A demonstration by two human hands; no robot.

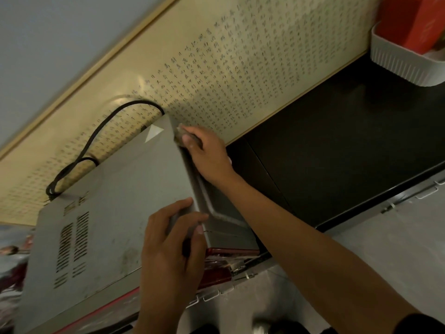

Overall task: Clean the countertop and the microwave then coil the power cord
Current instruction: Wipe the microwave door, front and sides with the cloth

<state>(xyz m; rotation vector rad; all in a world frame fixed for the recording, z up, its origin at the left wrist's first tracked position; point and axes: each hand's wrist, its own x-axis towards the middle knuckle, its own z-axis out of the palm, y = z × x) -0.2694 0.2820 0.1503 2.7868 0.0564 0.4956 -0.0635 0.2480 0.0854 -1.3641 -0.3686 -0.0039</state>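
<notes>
Microwave [120, 203] stands at the left end of the black countertop [349, 145], its back against the patterned wall panel [240, 68]. Left hand [168, 256] grips its near top corner, fingers curled over the edge. Right hand [207, 153] pinches a grey cloth [179, 133] against the far upper corner of the side. Power cord [96, 138] loops behind the top. White basket [407, 61] sits at the countertop's far right corner.
</notes>
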